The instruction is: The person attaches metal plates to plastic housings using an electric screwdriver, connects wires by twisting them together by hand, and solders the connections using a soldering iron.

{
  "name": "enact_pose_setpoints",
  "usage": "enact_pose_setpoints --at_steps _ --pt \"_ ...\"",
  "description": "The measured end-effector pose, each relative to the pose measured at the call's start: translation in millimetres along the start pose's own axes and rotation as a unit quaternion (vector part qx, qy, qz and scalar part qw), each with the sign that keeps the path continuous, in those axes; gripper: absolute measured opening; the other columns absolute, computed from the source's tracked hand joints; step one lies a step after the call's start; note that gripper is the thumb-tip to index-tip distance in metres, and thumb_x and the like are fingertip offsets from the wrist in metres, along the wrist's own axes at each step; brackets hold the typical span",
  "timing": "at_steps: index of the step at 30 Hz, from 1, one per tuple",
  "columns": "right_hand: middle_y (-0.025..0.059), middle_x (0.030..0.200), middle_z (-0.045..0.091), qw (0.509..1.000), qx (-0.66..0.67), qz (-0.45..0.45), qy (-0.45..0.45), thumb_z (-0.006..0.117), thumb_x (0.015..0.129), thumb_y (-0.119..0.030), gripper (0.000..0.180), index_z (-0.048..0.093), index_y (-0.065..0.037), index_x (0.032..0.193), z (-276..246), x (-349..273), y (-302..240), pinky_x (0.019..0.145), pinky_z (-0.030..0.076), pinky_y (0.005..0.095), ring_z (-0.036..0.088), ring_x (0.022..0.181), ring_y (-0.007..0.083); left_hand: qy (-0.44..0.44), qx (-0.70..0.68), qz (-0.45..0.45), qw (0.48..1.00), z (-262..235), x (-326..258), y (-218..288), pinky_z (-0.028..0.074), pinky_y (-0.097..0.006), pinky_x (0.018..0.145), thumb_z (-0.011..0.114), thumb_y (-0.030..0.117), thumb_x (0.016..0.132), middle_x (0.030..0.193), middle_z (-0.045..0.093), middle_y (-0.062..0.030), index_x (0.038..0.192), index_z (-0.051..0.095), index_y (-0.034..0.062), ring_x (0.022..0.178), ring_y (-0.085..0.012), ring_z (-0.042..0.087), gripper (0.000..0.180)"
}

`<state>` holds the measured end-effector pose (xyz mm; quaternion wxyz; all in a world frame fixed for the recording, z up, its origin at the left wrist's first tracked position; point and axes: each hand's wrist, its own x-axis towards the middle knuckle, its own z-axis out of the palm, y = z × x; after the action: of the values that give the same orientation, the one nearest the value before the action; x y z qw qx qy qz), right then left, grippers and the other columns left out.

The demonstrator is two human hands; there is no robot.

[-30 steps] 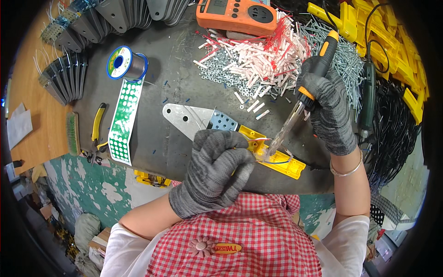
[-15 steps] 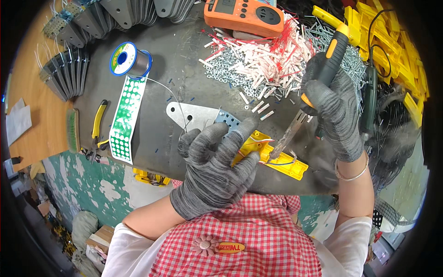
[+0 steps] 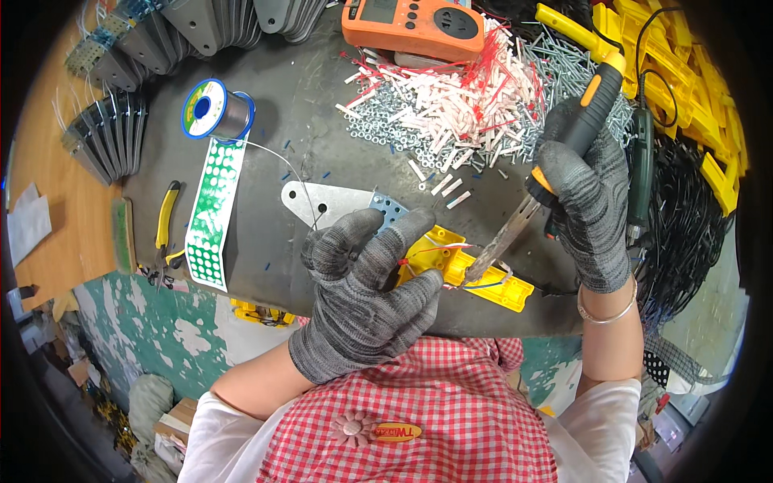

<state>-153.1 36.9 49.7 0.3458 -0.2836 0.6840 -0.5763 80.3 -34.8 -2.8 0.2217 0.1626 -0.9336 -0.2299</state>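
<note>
My right hand (image 3: 592, 197), in a grey striped knit glove, is closed around the black-and-yellow handle of a soldering iron (image 3: 507, 238). The iron's tip rests among thin white, red and blue wires inside a yellow plastic handle half (image 3: 503, 292). My left hand (image 3: 366, 294), gloved alike, grips that handle half between thumb and fingers at its left end. A thin solder wire (image 3: 299, 181) runs from a blue spool (image 3: 217, 110) to my left fingers; its end is hidden. Just beyond those fingers lies a flat metal plate (image 3: 322, 201) with a perforated blue-grey block.
Behind are heaps of white sleeves with red wires (image 3: 459, 109), screws and nuts, and an orange meter (image 3: 415, 28). Yellow handle parts (image 3: 676, 88) and black cables (image 3: 684, 233) crowd the right. At left lie a green-dotted sticker sheet (image 3: 216, 213), pliers (image 3: 166, 221) and a brush (image 3: 122, 236).
The bench scene has shifted slightly left in the view. The iron's tip stays at the wires in the yellow handle half, and a red wire end now shows beside my left fingers.
</note>
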Motion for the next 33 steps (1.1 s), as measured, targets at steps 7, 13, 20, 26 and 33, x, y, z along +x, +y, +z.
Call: enact_pose_setpoints --at_steps 7,13,20,26,33 --pt "0.0061 0.091 0.059 0.987 0.096 -0.066 0.11 0.072 0.084 -0.024 0.037 0.058 0.0 0.108 -41 -11 -20 0.065 0.052 0.0277 0.062 0.072 0.0148 -0.113 -0.123 0.071 0.983 -25 23 -31 0.038 -0.053 0.103 0.07 0.013 0.071 0.127 0.055 -0.0207 0.123 0.057 0.0078 0.118 -0.0411 0.052 0.054" --pt "0.0089 0.102 0.067 0.908 -0.249 -0.302 0.15 0.066 0.084 -0.001 0.028 0.064 0.001 0.112 -24 41 -34 0.084 0.051 0.0285 0.065 0.092 0.0196 -0.193 -0.073 0.052 0.977 -33 32 -52 0.038 -0.053 0.105 0.067 0.015 0.076 0.126 0.057 -0.0171 0.123 0.058 0.0062 0.117 -0.0364 0.055 0.049" --pt "0.0161 0.094 0.063 0.71 -0.539 -0.424 0.157 0.071 0.075 -0.009 0.032 0.064 -0.01 0.106 -15 155 -33 0.082 0.051 0.043 0.06 0.095 0.0355 -0.189 0.095 0.044 0.976 -43 19 -39 0.03 -0.058 0.11 0.066 0.023 0.079 0.12 0.06 -0.0122 0.116 0.063 0.0084 0.116 -0.0306 0.056 0.04" --pt "0.0193 0.111 0.065 0.769 -0.544 -0.301 0.146 0.072 0.077 -0.009 0.046 0.06 -0.009 0.121 -59 182 -1 0.089 0.05 0.0454 0.061 0.104 0.0385 -0.219 -0.004 -0.052 0.974 -54 43 -32 0.027 -0.057 0.111 0.074 0.021 0.074 0.121 0.061 -0.01 0.114 0.063 0.0102 0.117 -0.0313 0.056 0.043" --pt "0.014 0.091 0.062 0.851 -0.455 -0.036 -0.259 0.07 0.085 -0.022 0.024 0.064 -0.003 0.097 -22 -4 -4 0.085 0.047 0.0413 0.058 0.093 0.0344 -0.111 -0.09 0.012 0.99 -17 43 -26 0.03 -0.057 0.111 0.072 0.018 0.078 0.102 0.067 -0.0077 0.105 0.065 0.0091 0.109 -0.0304 0.061 0.03"
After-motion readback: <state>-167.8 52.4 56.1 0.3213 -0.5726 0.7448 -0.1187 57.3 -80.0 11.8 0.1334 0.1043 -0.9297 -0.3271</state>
